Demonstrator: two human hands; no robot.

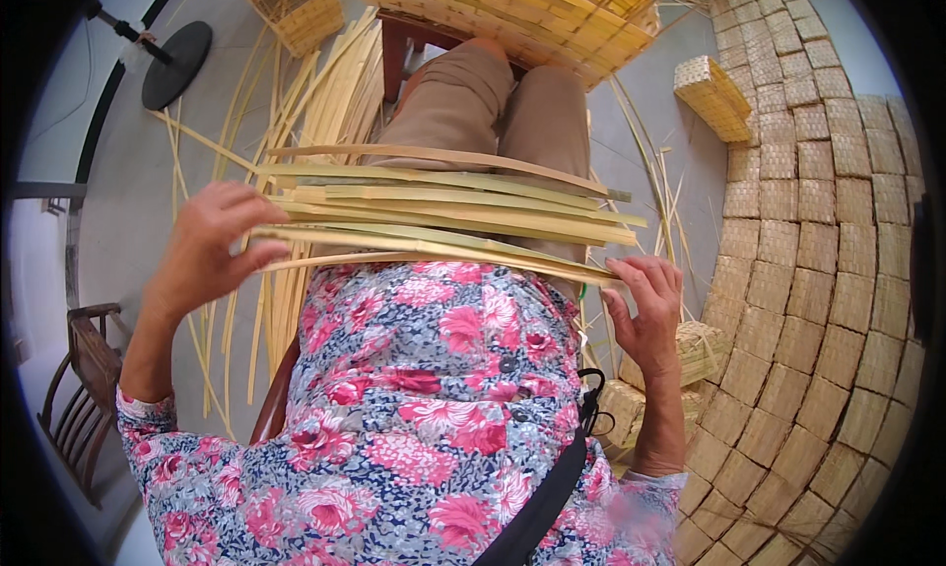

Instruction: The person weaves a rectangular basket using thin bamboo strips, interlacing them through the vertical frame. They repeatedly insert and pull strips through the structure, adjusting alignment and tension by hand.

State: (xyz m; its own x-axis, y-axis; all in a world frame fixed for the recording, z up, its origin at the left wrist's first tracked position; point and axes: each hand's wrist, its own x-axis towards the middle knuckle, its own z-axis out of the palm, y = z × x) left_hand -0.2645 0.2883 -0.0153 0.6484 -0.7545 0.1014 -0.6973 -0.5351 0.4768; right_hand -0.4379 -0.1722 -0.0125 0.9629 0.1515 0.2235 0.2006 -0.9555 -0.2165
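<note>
A loose bundle of flat bamboo strips (463, 206), pale yellow to green, lies crosswise over my lap. My left hand (222, 241) is at the bundle's left ends, fingers curled and thumb against the nearest strips. At the other side, my right hand (645, 300) pinches the right end of the nearest strips (434, 246) between thumb and fingers. These strips bow slightly and sit a little apart from the rest, close to my flowered shirt. A browner strip (443, 157) forms the far edge of the bundle, over my thighs.
Long loose strips (335, 93) cover the floor to the left. Ahead, a large woven basket (512, 14) stands beyond my knees, with a smaller one (291, 9) beside it. Stacked woven blocks (808, 241) fill the right side. A wooden chair (89, 379) stands at left.
</note>
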